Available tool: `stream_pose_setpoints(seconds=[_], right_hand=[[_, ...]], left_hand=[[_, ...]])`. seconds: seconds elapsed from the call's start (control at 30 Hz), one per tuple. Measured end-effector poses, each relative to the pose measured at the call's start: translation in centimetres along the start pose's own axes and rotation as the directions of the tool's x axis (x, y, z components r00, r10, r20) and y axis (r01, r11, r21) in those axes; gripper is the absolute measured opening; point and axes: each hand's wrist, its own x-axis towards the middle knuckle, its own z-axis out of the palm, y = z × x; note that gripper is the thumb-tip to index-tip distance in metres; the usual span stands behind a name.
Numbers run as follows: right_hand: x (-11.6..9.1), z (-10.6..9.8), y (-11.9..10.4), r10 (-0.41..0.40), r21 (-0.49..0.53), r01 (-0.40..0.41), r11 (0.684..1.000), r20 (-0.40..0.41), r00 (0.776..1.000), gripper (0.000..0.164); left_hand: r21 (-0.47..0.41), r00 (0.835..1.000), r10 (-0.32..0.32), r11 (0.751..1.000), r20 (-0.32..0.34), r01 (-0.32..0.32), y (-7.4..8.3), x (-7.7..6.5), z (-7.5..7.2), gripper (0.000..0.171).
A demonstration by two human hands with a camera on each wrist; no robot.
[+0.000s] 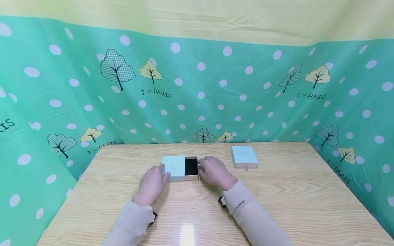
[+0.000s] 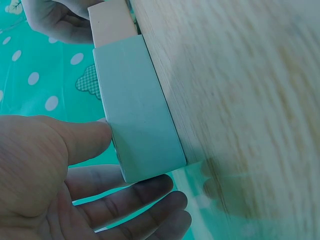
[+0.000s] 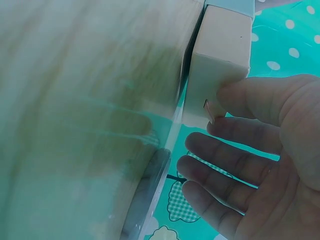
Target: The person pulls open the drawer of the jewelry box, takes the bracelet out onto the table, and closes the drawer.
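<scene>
Head view, part-open box (image 1: 173, 168), black interior (image 1: 191, 167)
</scene>
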Motion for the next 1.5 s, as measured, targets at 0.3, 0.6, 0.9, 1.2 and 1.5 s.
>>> stream_pose_setpoints(seconds=[0.3, 0.6, 0.9, 1.2, 1.5], right_hand=[[0.0, 0.2, -0.2, 0.012, -0.008, -0.012, 1.0, 0.014, 1.0, 0.009], [0.0, 0.4, -0.4, 0.035, -0.026, -0.034, 0.999, 0.028, 0.999, 0.01], [0.0, 0.2, -0.9, 0.059, -0.049, -0.057, 0.997, 0.043, 0.997, 0.01], [-0.2, -0.1, -1.3, 0.054, -0.074, -0.051, 0.996, 0.042, 0.998, 0.01], [-0.2, 0.1, -1.3, 0.005, -0.081, -0.003, 0.997, 0.019, 1.0, 0.008]], left_hand=[[-0.008, 1.0, -0.009, 1.0, 0.002, 0.009, 0.0, 0.0, 0.0, 0.05], [-0.009, 1.0, -0.002, 1.0, -0.001, 0.002, 0.0, -0.1, 0.0, 0.049], [-0.007, 1.0, -0.001, 1.0, 0.004, 0.001, 0.0, -0.1, 0.0, 0.048], [-0.003, 1.0, 0.009, 1.0, -0.003, -0.009, 0.0, -0.1, -0.1, 0.045], [-0.007, 1.0, 0.0, 1.0, 0.001, 0.0, 0.0, -0.1, 0.0, 0.048]])
